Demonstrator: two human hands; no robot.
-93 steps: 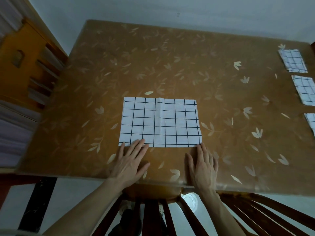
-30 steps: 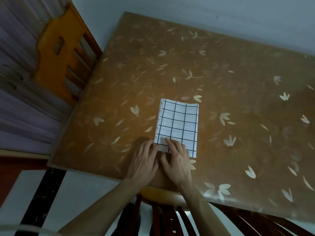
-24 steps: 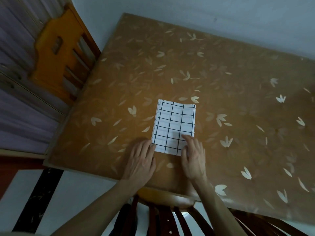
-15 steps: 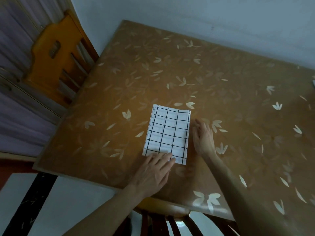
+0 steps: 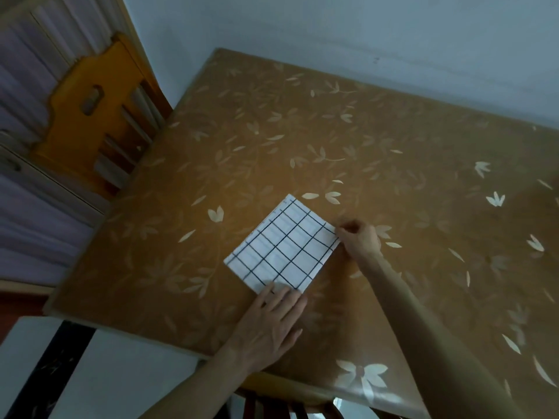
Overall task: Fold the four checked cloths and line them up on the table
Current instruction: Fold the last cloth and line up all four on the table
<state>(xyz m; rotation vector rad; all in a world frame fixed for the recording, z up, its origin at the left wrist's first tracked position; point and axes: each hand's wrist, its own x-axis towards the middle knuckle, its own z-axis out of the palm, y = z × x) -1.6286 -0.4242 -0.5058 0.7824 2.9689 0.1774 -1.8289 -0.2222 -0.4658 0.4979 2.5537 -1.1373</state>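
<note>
1. One checked cloth in view, white w/ dark grid lines, folded to a narrow rectangle; lies flat on the table, turned at a diagonal, nearer the front-left part of the top.
2. My left hand is flat, fingers straight & spread a bit, tips pressing the cloth's near corner down. Holds nothing, just pins it.
3. My right hand sits at the cloth's right corner, fingers curled in, thumb & forefinger pinching the edge there. Pic is a bit blurred at the tips, so can't say how many layers I've got.
4. Both forearms come in from the bottom, right one crossing over the table's front-right area.
5. Table top is brownish-orange w/ pale leaf & flower print.
6. Orange wooden chair stands at the table's left side, back slats facing it; pale slatted panelling behind it.
7. Light wall runs along the table's far edge.
8. Dark wooden chair slats show under the near edge, btwn my arms.
</note>
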